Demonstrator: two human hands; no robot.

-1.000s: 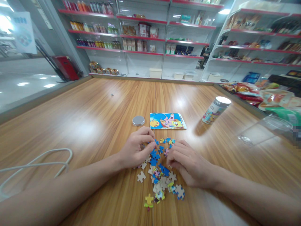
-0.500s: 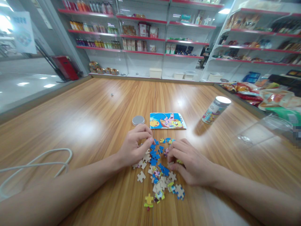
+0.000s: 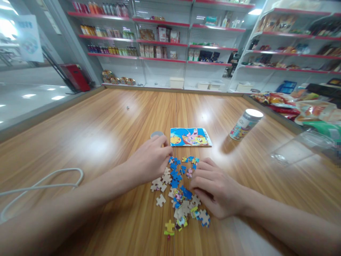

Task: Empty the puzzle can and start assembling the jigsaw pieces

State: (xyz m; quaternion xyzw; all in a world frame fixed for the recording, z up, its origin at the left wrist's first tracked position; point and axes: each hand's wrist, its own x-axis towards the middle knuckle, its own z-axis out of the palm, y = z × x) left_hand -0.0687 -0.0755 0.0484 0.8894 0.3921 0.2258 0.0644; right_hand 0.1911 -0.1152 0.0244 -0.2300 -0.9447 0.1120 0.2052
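Several loose jigsaw pieces (image 3: 179, 193), blue, yellow and bare cardboard, lie in a pile on the wooden table (image 3: 106, 124). My left hand (image 3: 149, 160) rests at the pile's far left edge, fingers curled together near the blue pieces; what they pinch is hidden. My right hand (image 3: 215, 190) lies at the pile's right side with fingers bent down onto the pieces. A cartoon reference picture (image 3: 190, 137) lies flat just beyond the pile. A round metal lid (image 3: 156, 134) peeks out behind my left hand.
A printed cylindrical tin (image 3: 245, 124) lies tilted at the right. A white cable (image 3: 42, 186) loops at the left. Snack bags (image 3: 293, 105) and clear plastic (image 3: 301, 149) crowd the right edge. Store shelves (image 3: 160, 42) line the back.
My left hand has slid away from me toward the metal lid, uncovering blue pieces. My right hand has shifted slightly toward me at the pile's right side.
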